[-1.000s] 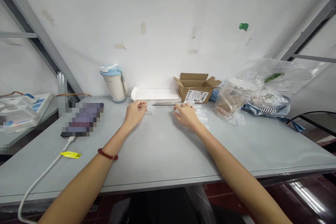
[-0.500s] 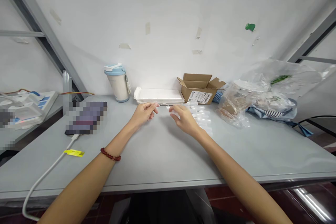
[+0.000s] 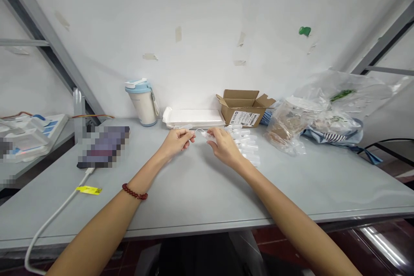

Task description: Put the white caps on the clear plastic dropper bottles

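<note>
A thin white cord (image 3: 200,130) arches between my two hands over the grey table. My left hand (image 3: 177,143), with a red beaded bracelet at its wrist, pinches one end between thumb and fingers. My right hand (image 3: 224,145) is closed on a small whitish translucent piece (image 3: 208,136) at the cord's other end; the fingers cover most of it, and its kind cannot be made out. Just right of that hand, several clear plastic tubes (image 3: 247,146) lie in a row. Behind the hands is a stack of flat white packs (image 3: 196,117).
An open cardboard box (image 3: 244,110) stands against the wall, with plastic bags (image 3: 286,127) to its right. A blue-lidded cup (image 3: 142,103) is at the back left. A phone (image 3: 105,146) with a white charging cable (image 3: 61,209) lies on the table (image 3: 200,198) at left.
The cord between my hands now bows up in a wider arch, and more of the whitish piece shows by my right fingers. The whole view has shifted slightly.
</note>
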`<state>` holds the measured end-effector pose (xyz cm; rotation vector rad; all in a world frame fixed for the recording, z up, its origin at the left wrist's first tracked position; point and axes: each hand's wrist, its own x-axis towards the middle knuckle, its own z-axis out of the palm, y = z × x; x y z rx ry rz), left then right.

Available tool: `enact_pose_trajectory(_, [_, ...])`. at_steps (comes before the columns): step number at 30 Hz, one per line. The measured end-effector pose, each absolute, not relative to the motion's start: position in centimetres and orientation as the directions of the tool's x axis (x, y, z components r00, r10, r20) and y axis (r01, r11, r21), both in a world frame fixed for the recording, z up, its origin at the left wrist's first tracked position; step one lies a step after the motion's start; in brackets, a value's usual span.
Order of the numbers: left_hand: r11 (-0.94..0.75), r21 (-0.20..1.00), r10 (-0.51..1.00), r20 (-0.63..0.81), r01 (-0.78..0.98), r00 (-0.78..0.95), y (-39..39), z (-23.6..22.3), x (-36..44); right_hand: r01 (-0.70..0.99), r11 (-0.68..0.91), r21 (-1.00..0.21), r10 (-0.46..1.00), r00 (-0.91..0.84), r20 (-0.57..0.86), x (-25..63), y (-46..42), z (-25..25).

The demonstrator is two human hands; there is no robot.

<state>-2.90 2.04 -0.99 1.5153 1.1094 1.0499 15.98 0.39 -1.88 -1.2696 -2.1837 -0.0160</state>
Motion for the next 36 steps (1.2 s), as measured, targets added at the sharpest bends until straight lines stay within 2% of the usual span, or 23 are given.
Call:
enact_pose_trajectory(11, [-0.091,0.995,0.973,0.080,0.041,0.217,2.17,-1.16,-2.92,0.794,0.587,-0.162,0.733,-0.435,0.524,15.50,0.22,-2.13])
enact_pose_trajectory(36, [-0.054,0.997,0.968,0.040,0.049,0.247,1.93,-0.97,-2.89,0.791,0.599,-0.124,0.714,-0.457,0.531,15.51,0.05,-2.29])
